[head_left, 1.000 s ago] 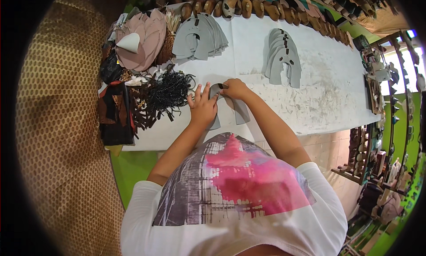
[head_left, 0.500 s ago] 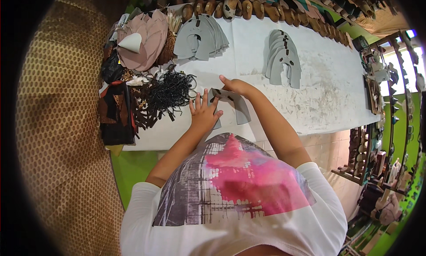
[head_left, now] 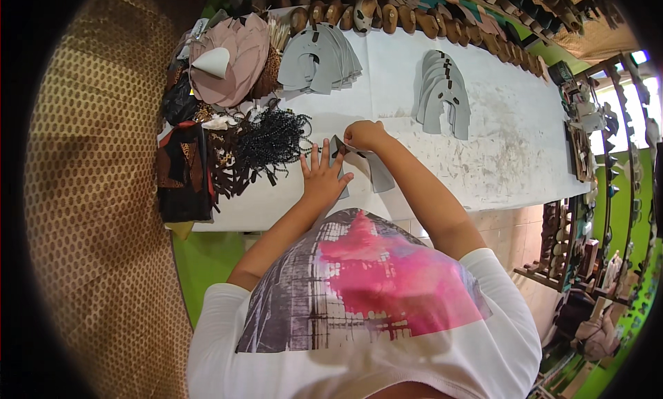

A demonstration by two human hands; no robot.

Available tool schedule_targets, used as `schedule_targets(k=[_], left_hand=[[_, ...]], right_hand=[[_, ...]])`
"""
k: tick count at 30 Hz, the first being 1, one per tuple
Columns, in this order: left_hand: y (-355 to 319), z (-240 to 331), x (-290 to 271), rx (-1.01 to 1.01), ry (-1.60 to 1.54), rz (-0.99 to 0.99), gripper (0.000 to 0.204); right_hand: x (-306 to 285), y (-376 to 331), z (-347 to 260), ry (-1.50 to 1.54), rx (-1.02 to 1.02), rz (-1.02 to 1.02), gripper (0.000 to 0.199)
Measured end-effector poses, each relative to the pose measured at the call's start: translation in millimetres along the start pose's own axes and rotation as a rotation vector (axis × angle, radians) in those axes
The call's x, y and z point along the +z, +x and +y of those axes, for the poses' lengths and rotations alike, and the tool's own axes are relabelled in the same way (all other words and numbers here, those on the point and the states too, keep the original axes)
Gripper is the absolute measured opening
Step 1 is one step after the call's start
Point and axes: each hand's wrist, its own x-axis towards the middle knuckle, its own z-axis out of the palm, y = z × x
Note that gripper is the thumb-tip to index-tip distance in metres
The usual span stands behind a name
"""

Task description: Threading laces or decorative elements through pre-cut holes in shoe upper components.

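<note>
Fingers of the left hand [head_left: 322, 183] are spread wide, laid over the left side of a grey piece [head_left: 379, 174], which lies between and under the two hands; whether they press or merely rest is hard to say. On the right hand [head_left: 364, 136], the fingers are curled in at the piece's upper part; I cannot tell whether they pinch anything, since the knuckles hide their tips. One leg of the piece shows below the left thumb, the other below the right fingers, with dark patches near the bend.

It looks thin, light and bendy, likely to lift or curl rather than crack, so a flat palm on one leg and a pinch at the curved end should suit it; how slippery it is does not show.

Just left of the left fingers sit black cords [head_left: 276, 142]. Beyond both sets of fingers is a grey stack [head_left: 331, 60]; farther right of the right fingers, a second stack [head_left: 434, 98] lies on the table [head_left: 511, 147].
</note>
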Motion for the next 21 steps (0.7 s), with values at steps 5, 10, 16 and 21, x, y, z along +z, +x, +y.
schedule_targets(k=[5,10,16,21], left_hand=[[0,-2,5,-0.013,0.008,0.006,0.070],[0,-4,9,0.018,0.006,0.061,0.074],[-3,-3,9,0.036,0.013,0.113,0.069],[-2,-2,8,0.038,-0.001,0.105,0.067]], right_hand=[[1,3,1,-0.028,0.034,0.003,0.021],[-3,6,4,-0.025,0.068,-0.002,0.021],[2,12,13,-0.016,0.070,0.007,0.020],[-2,17,20,0.182,-0.020,0.071,0.046]])
